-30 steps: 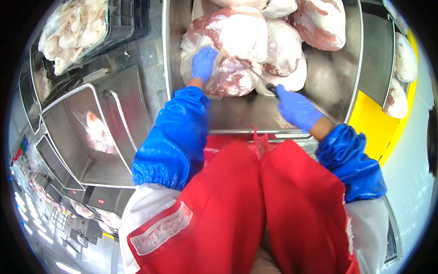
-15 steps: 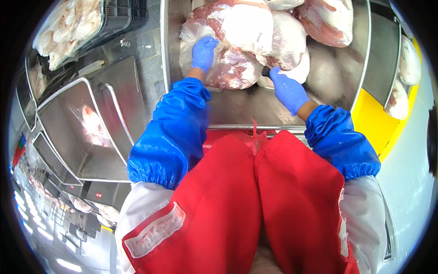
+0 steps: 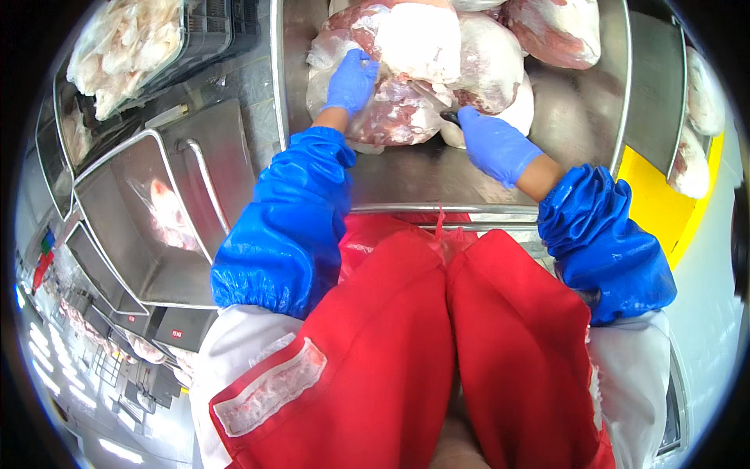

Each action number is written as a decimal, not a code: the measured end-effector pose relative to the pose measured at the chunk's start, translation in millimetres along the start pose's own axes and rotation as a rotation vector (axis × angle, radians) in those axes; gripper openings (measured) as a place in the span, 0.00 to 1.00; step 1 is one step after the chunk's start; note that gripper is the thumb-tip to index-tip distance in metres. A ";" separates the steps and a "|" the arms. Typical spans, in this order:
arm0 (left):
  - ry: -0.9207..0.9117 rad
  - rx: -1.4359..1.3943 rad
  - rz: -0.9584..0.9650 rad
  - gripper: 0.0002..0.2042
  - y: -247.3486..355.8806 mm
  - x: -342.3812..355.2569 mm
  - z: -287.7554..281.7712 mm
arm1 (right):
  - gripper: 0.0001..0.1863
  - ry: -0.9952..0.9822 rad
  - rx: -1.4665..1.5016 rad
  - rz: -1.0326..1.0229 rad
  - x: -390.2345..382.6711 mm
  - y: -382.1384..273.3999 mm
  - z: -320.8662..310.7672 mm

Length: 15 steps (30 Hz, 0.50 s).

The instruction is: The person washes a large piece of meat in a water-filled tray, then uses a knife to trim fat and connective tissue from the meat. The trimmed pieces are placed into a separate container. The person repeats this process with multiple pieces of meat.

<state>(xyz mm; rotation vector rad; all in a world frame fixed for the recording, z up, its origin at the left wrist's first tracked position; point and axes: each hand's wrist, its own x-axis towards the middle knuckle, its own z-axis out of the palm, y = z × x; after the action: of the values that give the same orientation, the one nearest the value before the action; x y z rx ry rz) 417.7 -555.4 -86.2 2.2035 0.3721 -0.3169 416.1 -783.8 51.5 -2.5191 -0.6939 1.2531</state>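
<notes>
In a deep stainless steel bin point(image 3: 469, 180) lie several large cuts of raw meat with white fat. My left hand point(image 3: 351, 82), in a blue glove, has its fingers closed on the left side of the nearest cut of meat point(image 3: 398, 113), beside a pale, filmy layer point(image 3: 326, 53). A knife point(image 3: 450, 116) with a black handle is gripped in my right hand point(image 3: 500, 147), gloved too. Its blade points up and left, lying against the meat; how deep the tip goes is hidden. A rounded, fat-covered cut point(image 3: 491, 62) rests just above the knife.
To the left stands an empty-handled steel cart point(image 3: 117, 219) with a pale meat piece point(image 3: 168, 215) inside. A dark crate point(image 3: 207, 35) heaped with whitish trimmings point(image 3: 125, 51) is at the upper left. Right of the bin are a yellow surface point(image 3: 644, 203) and more meat point(image 3: 689, 168).
My right hand has turned and shifted slightly, so the knife blade now shows against the meat. My left hand has moved slightly up and right. The whole view has shifted a little.
</notes>
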 end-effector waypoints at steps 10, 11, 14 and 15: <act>-0.199 0.472 0.324 0.11 -30.6 17.0 13.8 | 0.30 0.082 -0.023 0.009 -48.7 -12.4 -26.9; -0.176 0.443 0.362 0.11 -36.2 20.0 23.4 | 0.32 0.147 -0.071 -0.037 -57.8 -10.9 -35.4; -0.141 0.367 0.393 0.12 -40.5 17.2 25.7 | 0.29 -0.025 -0.020 0.044 -56.2 -46.0 -66.8; -0.054 0.287 0.405 0.12 -40.2 14.2 31.5 | 0.29 -0.044 -0.030 0.027 -56.6 -54.4 -73.0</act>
<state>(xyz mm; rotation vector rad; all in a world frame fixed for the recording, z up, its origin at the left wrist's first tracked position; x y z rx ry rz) 412.9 -554.5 -139.0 2.4779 -0.1620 -0.2152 428.5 -766.7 156.6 -2.5401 -0.6950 1.3200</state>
